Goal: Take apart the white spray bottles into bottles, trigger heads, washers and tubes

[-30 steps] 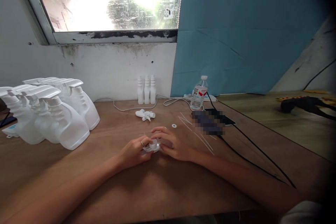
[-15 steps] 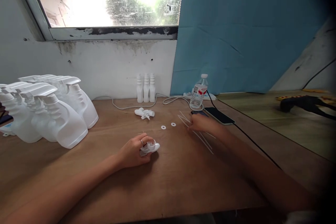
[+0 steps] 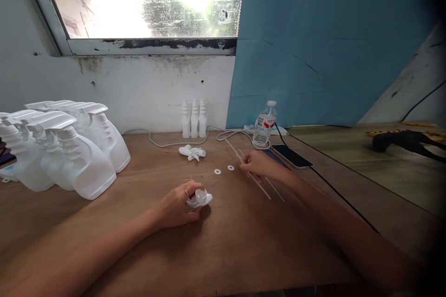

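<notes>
My left hand (image 3: 178, 205) rests on the wooden table with its fingers closed round a white spray trigger head (image 3: 206, 199), whose round collar faces up. To the right, my right hand (image 3: 263, 165) pinches a thin white tube (image 3: 262, 188) that slants across the tabletop. Another thin tube (image 3: 276, 190) lies beside it, partly hidden under the hand. Between the hands are two small white washers, one nearer (image 3: 215, 172) and one farther (image 3: 228, 167). Farther back lies a clump of white spray head parts (image 3: 192, 152).
White spray bottles (image 3: 92, 162) stand grouped at the left. Three slim white bottles (image 3: 194, 123) stand by the wall. A clear water bottle (image 3: 263, 130), a grey cable (image 3: 167, 144) and a phone (image 3: 292, 156) with a black cord occupy the back right.
My right hand has shifted slightly left, and the tube in its fingers now reaches farther toward the back. The left hand keeps its hold on the spray trigger head.
</notes>
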`<control>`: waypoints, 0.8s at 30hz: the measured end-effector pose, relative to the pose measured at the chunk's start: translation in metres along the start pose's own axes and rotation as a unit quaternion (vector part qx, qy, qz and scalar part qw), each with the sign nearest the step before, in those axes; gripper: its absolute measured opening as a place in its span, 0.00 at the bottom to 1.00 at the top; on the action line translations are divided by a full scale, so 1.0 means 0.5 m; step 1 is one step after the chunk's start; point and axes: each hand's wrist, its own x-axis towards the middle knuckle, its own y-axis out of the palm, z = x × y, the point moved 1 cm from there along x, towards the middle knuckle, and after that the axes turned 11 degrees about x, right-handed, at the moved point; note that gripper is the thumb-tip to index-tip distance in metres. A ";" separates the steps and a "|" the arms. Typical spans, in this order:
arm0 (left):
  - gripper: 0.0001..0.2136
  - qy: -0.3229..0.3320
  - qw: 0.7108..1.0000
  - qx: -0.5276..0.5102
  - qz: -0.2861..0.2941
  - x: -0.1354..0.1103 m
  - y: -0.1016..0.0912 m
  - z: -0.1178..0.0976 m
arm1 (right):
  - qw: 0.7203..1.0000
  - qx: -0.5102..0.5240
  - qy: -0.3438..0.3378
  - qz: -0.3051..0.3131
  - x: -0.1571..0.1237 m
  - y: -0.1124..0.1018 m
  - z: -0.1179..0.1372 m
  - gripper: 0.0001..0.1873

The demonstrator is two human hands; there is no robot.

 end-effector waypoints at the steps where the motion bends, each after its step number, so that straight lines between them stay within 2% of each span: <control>1: 0.20 -0.015 1.000 -0.008 0.003 -0.001 0.001 0.000 | 0.999 0.035 -0.023 -0.001 -0.006 0.002 0.012 0.08; 3: 0.21 -0.038 0.999 -0.022 0.006 -0.003 0.003 0.000 | 0.984 0.151 -0.099 0.000 -0.020 0.011 0.037 0.10; 4: 0.21 -0.044 0.999 -0.028 0.008 -0.004 0.004 0.001 | 0.963 0.226 -0.149 0.002 -0.028 0.018 0.048 0.11; 6: 0.22 -0.049 0.998 -0.037 0.012 -0.005 0.005 0.001 | 0.902 0.359 -0.241 0.011 -0.041 0.035 0.064 0.15; 7: 0.22 -0.050 0.998 -0.040 0.013 -0.006 0.005 0.002 | 0.878 0.395 -0.268 0.021 -0.044 0.046 0.068 0.16; 8: 0.22 -0.052 0.998 -0.041 0.015 -0.006 0.005 0.002 | 0.870 0.404 -0.279 0.034 -0.046 0.059 0.069 0.16; 13: 0.21 -0.052 0.997 -0.046 0.019 -0.004 0.002 0.000 | 0.898 0.331 -0.275 0.094 -0.029 0.117 0.050 0.14; 18: 0.20 -0.048 0.997 -0.058 0.024 0.002 -0.001 0.000 | 0.913 0.295 -0.252 0.127 -0.015 0.144 0.033 0.15; 20: 0.21 -0.048 0.996 -0.065 0.022 0.002 -0.001 0.002 | 0.906 0.321 -0.258 0.094 -0.019 0.145 0.040 0.16; 24: 0.21 -0.053 0.995 -0.085 0.021 0.002 0.003 0.004 | 0.867 0.398 -0.299 -0.007 -0.040 0.142 0.072 0.17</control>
